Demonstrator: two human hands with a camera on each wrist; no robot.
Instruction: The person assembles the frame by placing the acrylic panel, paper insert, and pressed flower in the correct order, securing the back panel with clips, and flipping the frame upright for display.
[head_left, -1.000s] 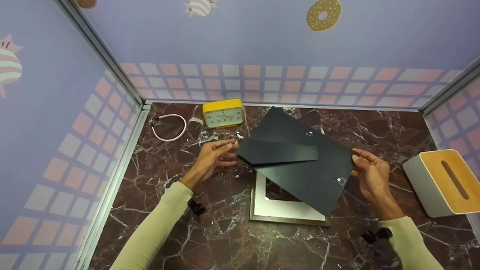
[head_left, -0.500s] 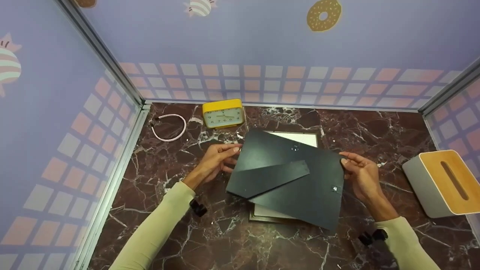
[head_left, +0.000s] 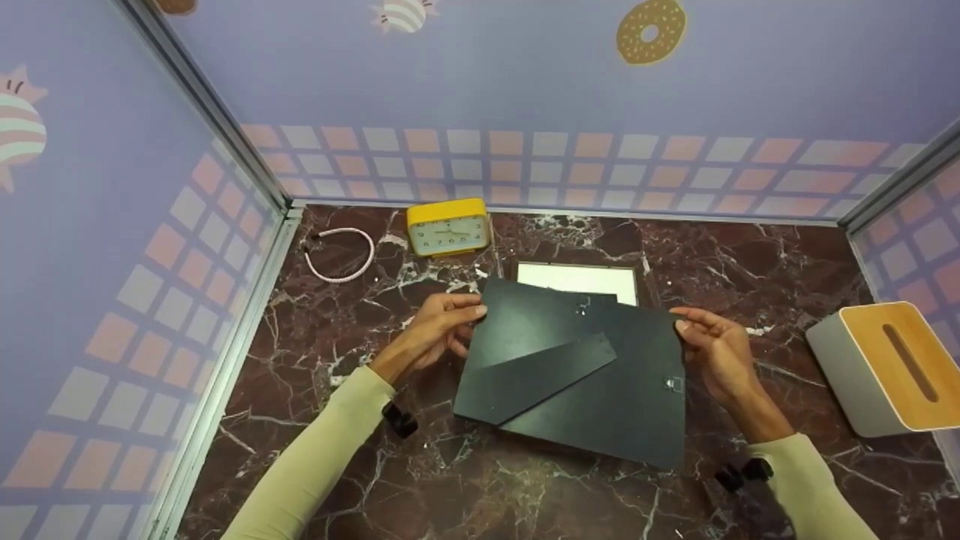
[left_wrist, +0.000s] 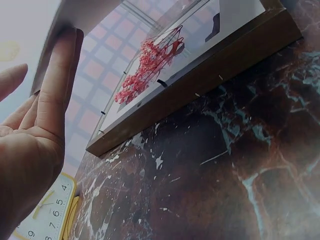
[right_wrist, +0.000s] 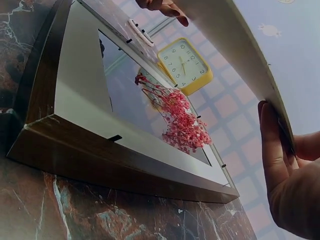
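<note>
Here's the black rectangular backing board [head_left: 592, 405], up in the air, slanting over the frame with its slim black strut [head_left: 540, 379] lying aslant across its back. The right hand [head_left: 716, 349] has its grip clamped on the edge, thumb on one face and fingers on the other; over on the left, the left hand [head_left: 435, 330] has straight fingers against the underside, thumb just by the edge, so that grip is loose and propping rather than pinching. Below, well apart from the board in both wrist views, lies the brown wooden picture frame [right_wrist: 100, 155], back open, pale mat [right_wrist: 75, 85] bare, a spray of pinkish-red flowers [right_wrist: 185, 120] showing in its window, little black tabs [right_wrist: 115, 138] along the rim. So, a halfway stage, I'd judge: board and frame are two separate pieces, the board neither seated nor laid aside, no tab holding it. Further out on the dark red marbled bench [head_left: 525, 502], a yellow-cased alarm clock [head_left: 448, 227] stands behind, a pale thin headband [head_left: 371, 255] lies left of it, and a white tissue box with wooden lid [head_left: 874, 337] sits off to the right, all untouched.
</note>
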